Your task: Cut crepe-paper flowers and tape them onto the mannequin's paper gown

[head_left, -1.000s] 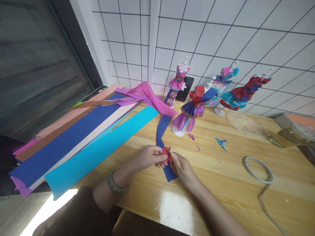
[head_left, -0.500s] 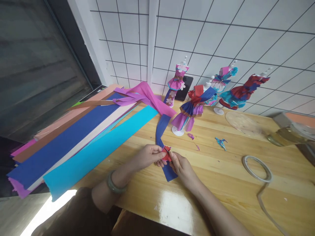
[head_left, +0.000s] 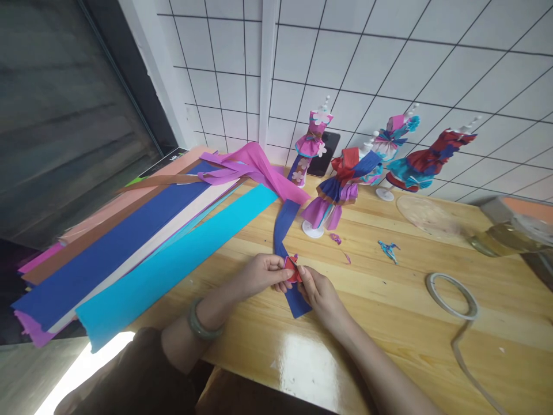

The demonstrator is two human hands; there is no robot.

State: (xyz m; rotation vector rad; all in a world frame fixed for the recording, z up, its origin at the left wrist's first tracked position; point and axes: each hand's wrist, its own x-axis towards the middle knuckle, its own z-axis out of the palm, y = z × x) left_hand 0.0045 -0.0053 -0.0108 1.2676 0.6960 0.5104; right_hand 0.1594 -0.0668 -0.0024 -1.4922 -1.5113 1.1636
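Between my two hands is a small piece of red crepe paper point(head_left: 291, 271) with purple at its edge. My left hand point(head_left: 271, 271) pinches its left side between thumb and fingers. The thumb and fingers of my right hand point(head_left: 314, 285) close at its right side. A thin dark line crosses the red paper near the right fingertips; I cannot make out whether it is a fold or a tool. Under the hands a dark blue paper strip point(head_left: 298, 302) lies on the wooden table point(head_left: 380, 328).
Long crepe paper sheets, among them a turquoise one point(head_left: 181, 265), cover the left side. Several small dress forms in paper dresses, one in front point(head_left: 339, 190), stand along the tiled wall. A tape roll point(head_left: 432, 288) and turquoise scraps point(head_left: 387, 252) lie right. A phone point(head_left: 327, 154) leans behind.
The red paper has shifted slightly between the fingers, and the dark line across it has changed its slant. Both hands stay in nearly the same place.
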